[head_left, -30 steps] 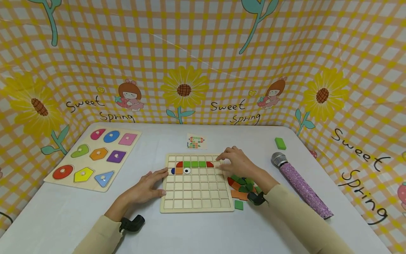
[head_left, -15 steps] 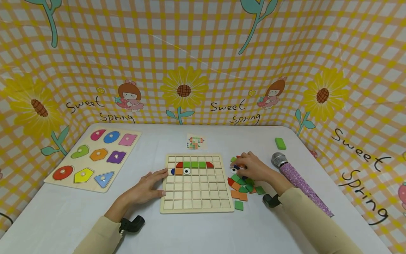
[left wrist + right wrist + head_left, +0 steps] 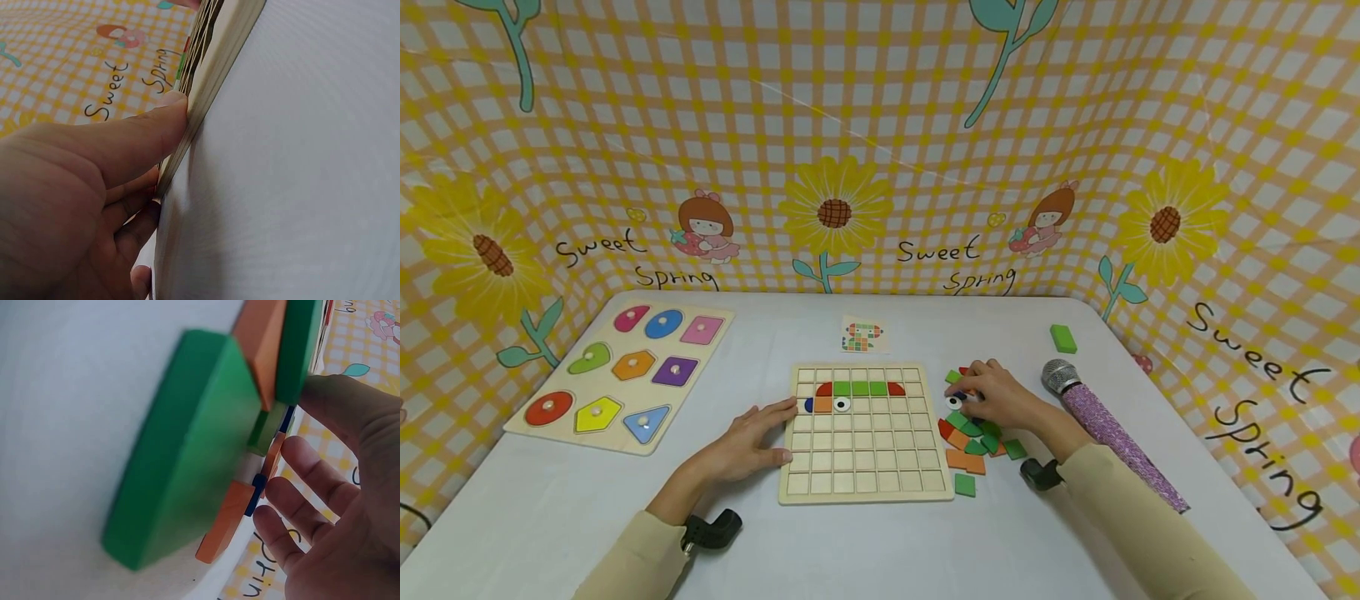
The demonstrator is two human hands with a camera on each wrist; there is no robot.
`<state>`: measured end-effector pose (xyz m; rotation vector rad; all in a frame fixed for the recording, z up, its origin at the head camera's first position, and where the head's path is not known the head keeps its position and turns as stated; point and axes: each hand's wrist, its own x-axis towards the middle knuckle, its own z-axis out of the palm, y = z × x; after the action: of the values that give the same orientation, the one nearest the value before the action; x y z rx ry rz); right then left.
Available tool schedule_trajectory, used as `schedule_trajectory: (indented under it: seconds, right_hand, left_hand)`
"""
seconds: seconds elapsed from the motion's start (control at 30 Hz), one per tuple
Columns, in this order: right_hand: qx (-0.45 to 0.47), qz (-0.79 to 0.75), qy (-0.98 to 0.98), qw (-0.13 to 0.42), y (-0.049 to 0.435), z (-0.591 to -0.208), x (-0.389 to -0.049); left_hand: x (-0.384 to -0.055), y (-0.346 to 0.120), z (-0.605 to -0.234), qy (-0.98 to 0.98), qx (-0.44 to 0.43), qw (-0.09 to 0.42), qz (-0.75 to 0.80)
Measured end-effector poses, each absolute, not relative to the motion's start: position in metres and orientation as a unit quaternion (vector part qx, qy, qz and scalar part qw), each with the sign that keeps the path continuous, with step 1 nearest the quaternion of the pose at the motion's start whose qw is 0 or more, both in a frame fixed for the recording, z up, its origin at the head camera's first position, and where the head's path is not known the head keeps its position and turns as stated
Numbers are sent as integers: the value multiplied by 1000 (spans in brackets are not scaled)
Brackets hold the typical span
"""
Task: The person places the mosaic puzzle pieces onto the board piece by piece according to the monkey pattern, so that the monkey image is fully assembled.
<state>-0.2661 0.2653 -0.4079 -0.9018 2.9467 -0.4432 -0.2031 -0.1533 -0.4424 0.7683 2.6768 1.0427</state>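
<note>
A square wooden grid board (image 3: 872, 458) lies mid-table. Along its upper rows sit green squares (image 3: 861, 388), red quarter-rounds (image 3: 825, 389), an orange square (image 3: 823, 404), a blue piece (image 3: 808, 405) and a white eye tile (image 3: 842, 404). My left hand (image 3: 741, 442) rests against the board's left edge, thumb and fingertips touching its side in the left wrist view. Over the loose tile pile (image 3: 973, 437), my right hand (image 3: 1000, 396) has its fingers lowered among the pieces, around another eye tile (image 3: 952, 402). In the right wrist view a green tile (image 3: 187, 456) stands large below the fingers.
A picture card (image 3: 864, 335) lies behind the board. At left is a knobbed shape puzzle (image 3: 647, 342). A glittery pink microphone (image 3: 1120, 442) and a green block (image 3: 1063, 339) are at right. Patterned cloth (image 3: 880, 125) walls the table's back and sides.
My right hand has moved right, from the board's upper right corner to the tile pile, and stays there over the last half second. The left hand keeps its place.
</note>
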Motion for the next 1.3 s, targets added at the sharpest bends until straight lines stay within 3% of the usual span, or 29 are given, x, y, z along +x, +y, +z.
schedule_trajectory:
  seconds: [0.6,1.3]
  right_hand:
    - [-281,-143,949,1,253,-402,-258]
    - [-279,-150,948,-31,162,-389,-245]
  left_hand:
    - [-201,-152,-441,896,260,84,350]
    - [-201,-153,-440,893,269,74,354]
